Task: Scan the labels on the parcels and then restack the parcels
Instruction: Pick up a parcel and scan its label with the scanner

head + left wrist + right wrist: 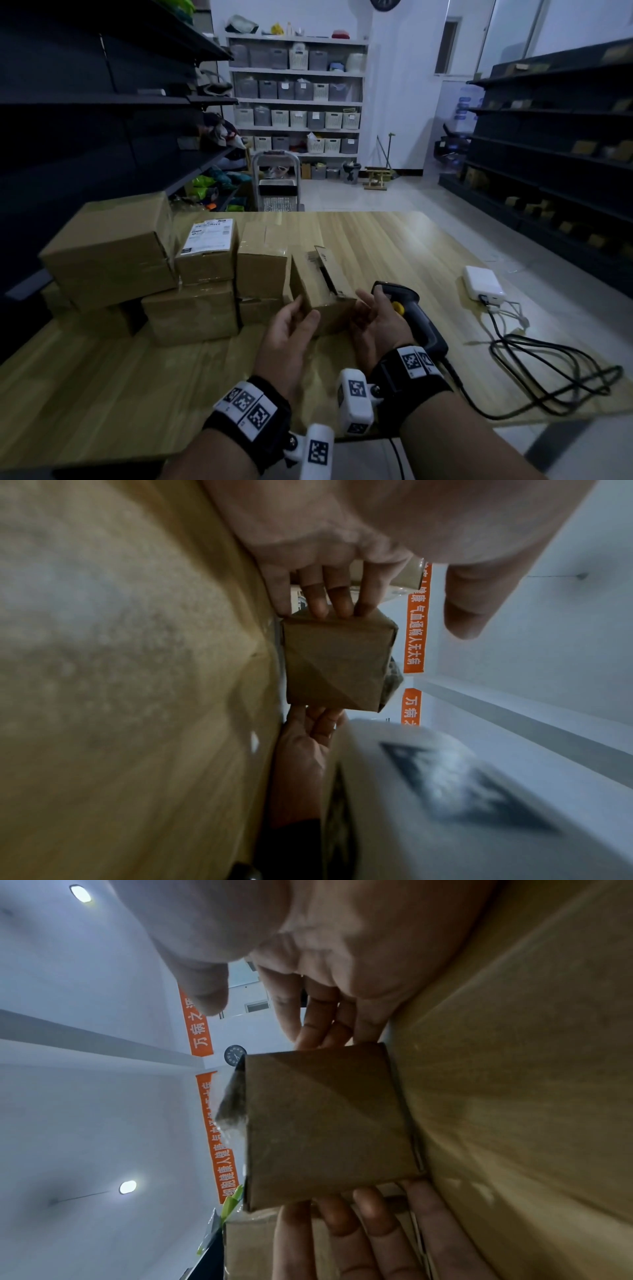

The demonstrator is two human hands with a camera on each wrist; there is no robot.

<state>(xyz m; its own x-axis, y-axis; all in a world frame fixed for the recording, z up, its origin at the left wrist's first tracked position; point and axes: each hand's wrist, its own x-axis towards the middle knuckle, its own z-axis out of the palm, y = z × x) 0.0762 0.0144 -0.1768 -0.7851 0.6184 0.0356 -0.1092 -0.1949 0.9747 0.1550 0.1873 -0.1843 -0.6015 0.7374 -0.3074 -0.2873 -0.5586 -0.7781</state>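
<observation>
A small brown cardboard parcel (325, 291) sits tilted between my two hands over the wooden table (137, 394); whether it touches the table I cannot tell. My left hand (303, 311) touches its left side with nearly straight fingers (329, 599), thumb held apart. My right hand (368, 313) touches the right side the same way, fingers (322, 1020) straight against the parcel's (325, 1123) edge. A black barcode scanner (411, 308) with a yellow trigger lies on the table just right of my right hand. No label shows on the parcel's (335, 666) faces seen by the wrist views.
A stack of brown parcels (113, 253) fills the table's left side; one (205, 270) has a white label (209, 236) on top. A white adapter (484, 282) and black cable (548, 370) lie at the right. Dark shelving stands on both sides.
</observation>
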